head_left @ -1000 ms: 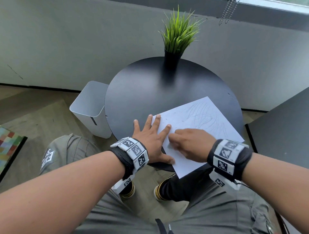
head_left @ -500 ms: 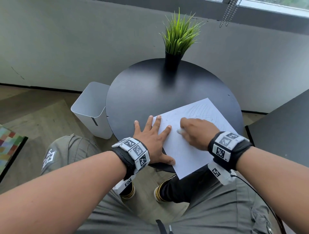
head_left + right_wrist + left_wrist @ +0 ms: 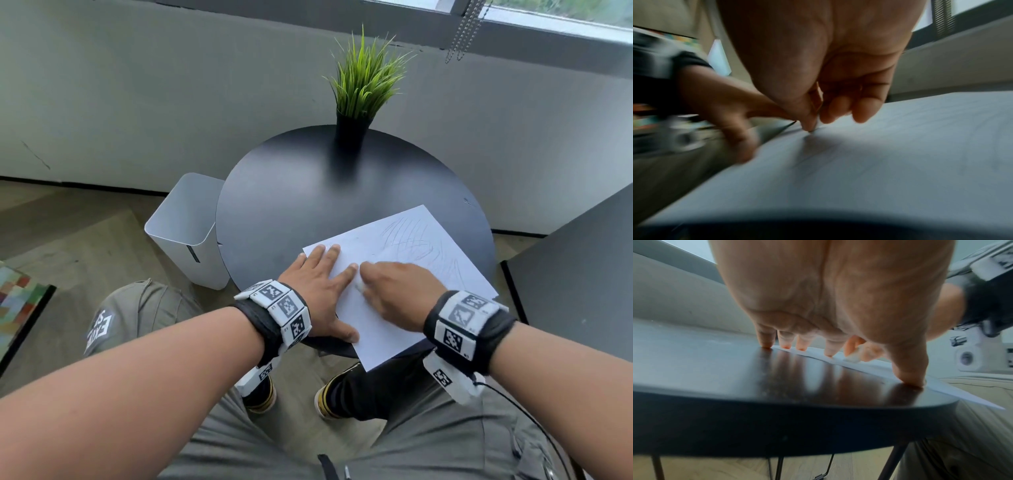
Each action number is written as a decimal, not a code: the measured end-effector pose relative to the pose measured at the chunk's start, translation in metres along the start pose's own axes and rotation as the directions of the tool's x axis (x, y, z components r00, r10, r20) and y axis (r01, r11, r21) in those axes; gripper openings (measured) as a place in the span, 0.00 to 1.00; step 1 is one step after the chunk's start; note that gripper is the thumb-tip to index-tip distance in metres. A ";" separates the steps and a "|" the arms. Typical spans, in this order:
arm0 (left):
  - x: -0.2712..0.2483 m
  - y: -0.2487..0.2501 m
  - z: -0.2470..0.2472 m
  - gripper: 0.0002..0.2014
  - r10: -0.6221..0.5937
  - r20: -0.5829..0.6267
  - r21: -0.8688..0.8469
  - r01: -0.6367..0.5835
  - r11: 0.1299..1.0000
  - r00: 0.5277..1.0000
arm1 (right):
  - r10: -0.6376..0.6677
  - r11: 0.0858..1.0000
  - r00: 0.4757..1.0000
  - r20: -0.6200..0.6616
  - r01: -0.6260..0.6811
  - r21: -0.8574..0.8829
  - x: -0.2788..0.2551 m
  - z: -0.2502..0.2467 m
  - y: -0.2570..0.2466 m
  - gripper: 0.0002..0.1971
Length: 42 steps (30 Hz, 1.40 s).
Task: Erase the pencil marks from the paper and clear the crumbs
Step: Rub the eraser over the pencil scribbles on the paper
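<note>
A white sheet of paper (image 3: 407,253) with faint pencil scribbles lies on the round black table (image 3: 308,192), its near corner hanging over the edge. My left hand (image 3: 318,284) lies flat with straight fingers on the paper's left edge, holding it down; the fingertips (image 3: 786,346) press on paper and tabletop. My right hand (image 3: 387,287) pinches a small white eraser (image 3: 359,285) and presses it on the paper right beside my left index finger. In the left wrist view the eraser (image 3: 852,357) shows under the right fingers. The right wrist view is blurred; paper (image 3: 900,154) fills it.
A potted green grass plant (image 3: 363,89) stands at the table's far edge. A white bin (image 3: 185,226) stands on the floor left of the table. A dark surface (image 3: 582,270) lies to the right. My knees are under the table's near edge.
My right hand with the eraser went up the sheet, then came back left and nearer, close to my left index finger. The left hand has stayed flat on the paper.
</note>
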State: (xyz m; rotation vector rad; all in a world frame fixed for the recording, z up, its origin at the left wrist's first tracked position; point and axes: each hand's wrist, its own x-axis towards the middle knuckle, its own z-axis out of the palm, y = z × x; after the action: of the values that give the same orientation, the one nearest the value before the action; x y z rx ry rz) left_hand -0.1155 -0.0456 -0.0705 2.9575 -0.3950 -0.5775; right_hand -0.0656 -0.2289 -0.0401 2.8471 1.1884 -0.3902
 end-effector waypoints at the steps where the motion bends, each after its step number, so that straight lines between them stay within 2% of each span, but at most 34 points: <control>1: 0.000 0.000 0.000 0.61 0.001 0.011 -0.003 -0.001 1.000 1.000 | -0.085 0.996 0.995 0.044 0.084 0.011 -0.008 0.002 -0.007 0.08; 3: 0.001 0.001 0.001 0.61 0.006 0.026 0.002 -0.006 1.000 1.000 | -0.211 0.977 0.968 0.139 0.211 0.017 -0.020 0.001 -0.016 0.07; 4: 0.001 0.001 0.001 0.61 0.007 0.025 0.005 -0.007 1.000 1.000 | -0.211 0.977 0.966 0.149 0.213 0.001 -0.019 0.000 -0.014 0.07; 5: 0.002 0.001 0.001 0.61 0.007 0.021 0.008 -0.007 1.000 1.000 | -0.165 0.985 0.977 0.135 0.170 -0.022 -0.013 -0.001 -0.009 0.07; 7: 0.002 0.000 0.002 0.61 0.004 0.011 0.013 -0.004 1.000 1.000 | 0.019 0.999 0.998 0.060 -0.017 -0.032 0.003 -0.002 0.006 0.09; 9: 0.003 0.000 0.002 0.61 -0.006 0.012 0.007 0.006 1.000 1.000 | 0.167 0.986 0.986 0.001 -0.167 -0.004 0.015 -0.001 0.020 0.13; 11: 0.003 0.001 0.004 0.61 -0.024 0.013 -0.008 0.024 1.000 1.000 | 0.214 0.977 0.977 0.013 -0.214 0.013 0.018 0.001 0.023 0.14; 13: 0.002 0.005 0.007 0.62 -0.040 0.008 -0.020 0.040 0.999 0.999 | 0.189 0.981 0.982 -0.006 -0.189 0.037 0.016 0.001 0.020 0.13; 15: 0.002 0.007 0.010 0.63 -0.039 -0.010 -0.005 0.039 0.999 0.999 | 0.110 0.993 0.994 -0.023 -0.109 0.044 0.010 0.000 0.014 0.11; 17: 0.002 0.007 0.011 0.64 -0.031 -0.021 -0.001 0.031 1.000 0.999 | -0.054 0.998 0.998 0.038 0.052 0.046 0.001 0.000 0.002 0.08; 19: 0.002 0.006 0.010 0.64 -0.024 -0.016 -0.007 0.024 1.000 1.000 | -0.228 0.974 0.964 0.137 0.228 0.013 -0.009 -0.004 -0.011 0.10; 20: 0.002 0.006 0.010 0.64 -0.023 -0.014 -0.008 0.023 1.000 1.000 | -0.263 0.963 0.949 0.172 0.270 -0.014 -0.011 -0.005 -0.012 0.11; 21: 0.003 0.006 0.010 0.64 -0.026 -0.016 -0.005 0.026 1.000 1.000 | -0.246 0.967 0.953 0.178 0.255 -0.026 -0.008 -0.007 -0.010 0.11; 24: 0.002 0.006 0.011 0.64 -0.034 -0.030 0.015 0.034 0.999 0.999 | 0.009 0.999 0.998 0.064 -0.007 -0.041 0.008 -0.011 0.008 0.05; 25: 0.003 0.006 0.012 0.64 -0.037 -0.031 0.023 0.038 0.999 0.999 | 0.040 0.998 0.999 0.027 -0.038 -0.052 0.010 -0.010 0.011 0.07; 26: 0.003 0.006 0.012 0.65 -0.038 -0.032 0.026 0.039 0.999 0.999 | 0.021 0.998 1.000 0.022 -0.019 -0.058 0.007 -0.008 0.009 0.07; 28: 0.002 0.006 0.012 0.65 -0.036 -0.033 0.020 0.037 0.999 0.999 | -0.105 0.994 0.989 0.103 0.108 -0.020 -0.004 -0.008 -0.007 0.09; 30: 0.002 0.006 0.012 0.67 -0.038 -0.030 0.007 0.038 0.999 0.999 | -0.243 0.970 0.953 0.183 0.245 0.012 -0.015 -0.005 -0.019 0.08; 31: 0.001 0.006 0.012 0.68 -0.047 -0.025 -0.005 0.047 0.999 0.999 | -0.230 0.973 0.957 0.175 0.232 0.010 -0.013 -0.006 -0.018 0.08; 33: -0.001 0.006 0.013 0.69 -0.072 -0.023 -0.026 0.071 0.997 0.997 | -0.043 0.999 0.994 0.098 0.042 0.016 0.005 -0.008 -0.003 0.10; 35: -0.002 0.006 0.014 0.70 -0.088 -0.021 -0.041 0.087 0.995 0.996 | 0.135 0.990 0.991 -0.002 -0.135 0.031 0.018 -0.010 0.012 0.13; 37: -0.003 0.005 0.014 0.70 -0.088 -0.015 -0.050 0.087 0.995 0.996 | 0.084 0.996 0.996 -0.025 -0.083 0.041 0.018 -0.007 0.004 0.11; 39: -0.003 0.006 0.014 0.70 -0.079 -0.011 -0.072 0.078 0.994 0.997 | -0.105 0.990 0.993 0.052 0.100 0.095 0.007 -0.004 -0.018 0.09; 40: -0.003 0.006 0.014 0.70 -0.074 -0.012 -0.079 0.073 0.994 0.997 | -0.162 0.982 0.982 0.094 0.151 0.117 0.002 -0.002 -0.022 0.08; 42: -0.003 0.006 0.014 0.70 -0.076 -0.018 -0.065 0.075 0.995 0.997 | -0.111 0.991 0.989 0.095 0.103 0.083 0.007 -0.004 -0.008 0.08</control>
State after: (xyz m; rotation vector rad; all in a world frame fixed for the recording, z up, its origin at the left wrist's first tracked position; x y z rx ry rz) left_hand -0.1251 -0.0513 -0.0817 2.9244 -0.2590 -0.5561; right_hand -0.0655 -0.2181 -0.0370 2.7973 1.3394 -0.5884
